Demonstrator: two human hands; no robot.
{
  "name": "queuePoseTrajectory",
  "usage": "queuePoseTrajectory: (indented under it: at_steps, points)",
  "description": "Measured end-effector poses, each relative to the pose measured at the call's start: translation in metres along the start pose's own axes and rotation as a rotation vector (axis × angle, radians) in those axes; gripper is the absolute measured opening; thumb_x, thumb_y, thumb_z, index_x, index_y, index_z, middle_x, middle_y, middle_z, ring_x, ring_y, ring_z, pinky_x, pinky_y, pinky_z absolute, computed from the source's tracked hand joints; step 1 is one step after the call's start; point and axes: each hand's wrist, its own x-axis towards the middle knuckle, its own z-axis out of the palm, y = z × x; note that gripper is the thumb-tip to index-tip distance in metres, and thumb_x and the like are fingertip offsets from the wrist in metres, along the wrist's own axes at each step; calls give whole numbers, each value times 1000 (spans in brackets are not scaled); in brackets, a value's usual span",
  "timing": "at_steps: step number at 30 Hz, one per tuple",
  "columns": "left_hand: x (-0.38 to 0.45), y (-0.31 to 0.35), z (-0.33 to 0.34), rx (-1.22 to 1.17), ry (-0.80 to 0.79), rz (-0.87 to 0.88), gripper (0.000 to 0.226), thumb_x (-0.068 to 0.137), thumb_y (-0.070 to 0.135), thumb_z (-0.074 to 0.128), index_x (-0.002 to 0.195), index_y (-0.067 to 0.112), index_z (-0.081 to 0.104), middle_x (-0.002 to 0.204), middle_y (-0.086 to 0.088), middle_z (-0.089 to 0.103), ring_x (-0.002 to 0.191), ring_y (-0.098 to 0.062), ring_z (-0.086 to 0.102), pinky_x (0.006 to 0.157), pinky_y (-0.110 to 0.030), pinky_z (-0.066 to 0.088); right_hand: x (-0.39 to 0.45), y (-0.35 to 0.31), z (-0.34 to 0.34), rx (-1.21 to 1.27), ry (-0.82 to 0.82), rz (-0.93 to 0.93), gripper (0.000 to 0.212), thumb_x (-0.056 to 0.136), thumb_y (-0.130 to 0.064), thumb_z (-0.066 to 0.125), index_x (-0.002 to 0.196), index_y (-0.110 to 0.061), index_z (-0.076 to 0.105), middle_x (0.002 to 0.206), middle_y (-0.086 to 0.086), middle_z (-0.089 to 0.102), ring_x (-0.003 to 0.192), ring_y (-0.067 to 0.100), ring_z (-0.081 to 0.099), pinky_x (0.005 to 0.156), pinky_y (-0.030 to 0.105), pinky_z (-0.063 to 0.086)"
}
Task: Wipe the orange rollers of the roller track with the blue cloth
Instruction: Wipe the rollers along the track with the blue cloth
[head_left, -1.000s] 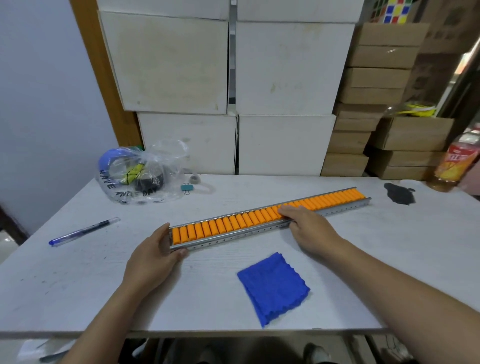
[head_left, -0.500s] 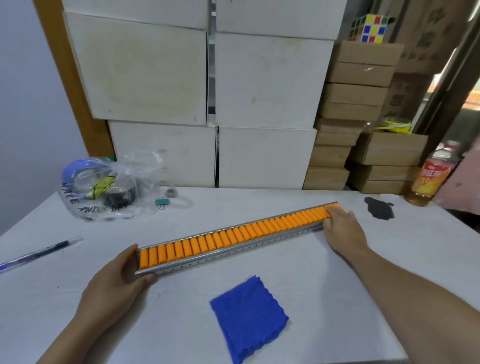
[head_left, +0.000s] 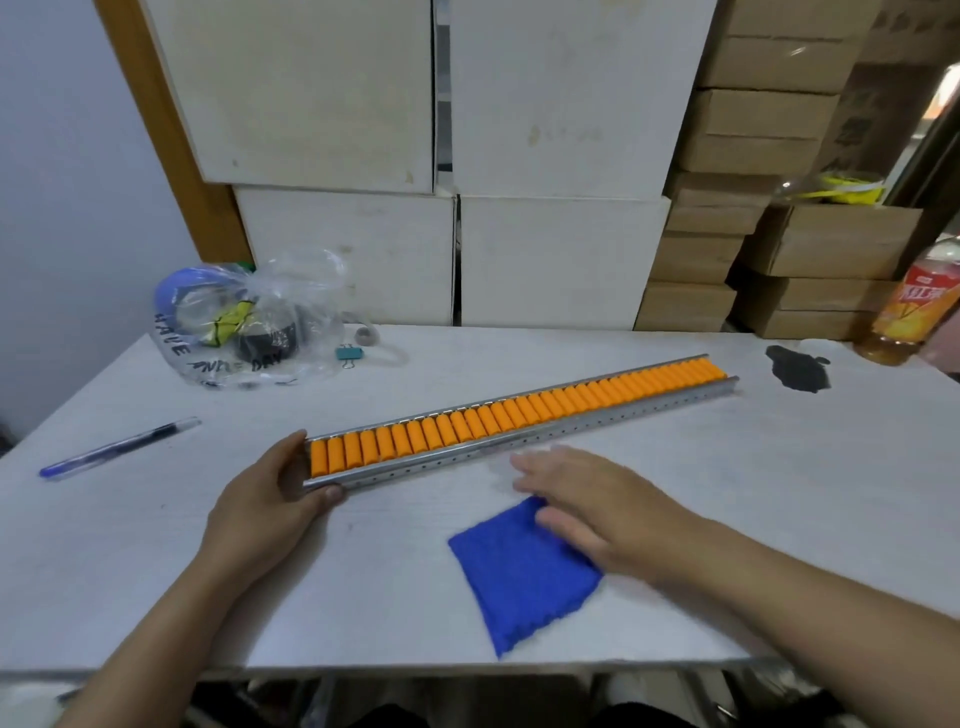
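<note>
Fingers (head_left: 540, 473) of the right hand (head_left: 597, 512) are spread apart, blurry, over the blue cloth (head_left: 519, 577), which lies just in front of the roller track (head_left: 519, 431). Left hand (head_left: 265, 506) grips the track's near end. Wiping the orange rollers (head_left: 519, 411) hasn't started; next, pinch the cloth.

The plastic bag (head_left: 244, 322) reads "HAVE" and partly "DAY"; bottle label (head_left: 919, 306) unreadable.

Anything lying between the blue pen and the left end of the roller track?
Nothing: the head view shows only bare white tabletop between the blue pen and the metal track of orange rollers, whose left end the left hand grips.
</note>
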Motion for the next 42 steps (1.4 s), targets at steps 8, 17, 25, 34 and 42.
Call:
queuePoseTrajectory:
  at_steps: [8,17,25,34,42]
  points:
    - [-5,7,-2,-12,2,23,70,76,36,72,138,30,40,135,3,56,123,-23,50,88,-37,39,-19,-33,25,82,-232,4,53,89,-48,33,141,-36,39,148,-23,32,137,-7,24,117,24,17]
    - [-6,7,-2,-9,-20,-23,74,73,39,72,139,30,38,135,4,55,123,-20,50,92,-34,40,78,-97,8,1378,467,525,20,100,-36,39,103,-36,59,109,-4,66,87,19,69,47,29,53]
    - [-5,4,-2,-5,-6,-2,21,71,32,61,92,29,58,86,8,67,89,-22,63,66,-32,46,157,-136,73,431,261,127,40,94,-11,46,134,-15,51,132,3,58,121,16,51,103,28,36]
    - [-6,9,-6,-107,-22,-7,33,71,33,67,102,37,55,95,20,66,92,-10,61,70,-30,44,145,-112,82,17,231,77,25,84,-9,51,106,-3,62,110,13,64,104,31,58,89,42,47]
    - [-7,10,-2,-40,17,9,65,76,34,72,134,31,42,130,7,58,118,-19,52,79,-30,35,107,-51,55,-49,235,272,40,95,-20,48,132,-8,50,140,7,52,130,22,44,106,30,33]
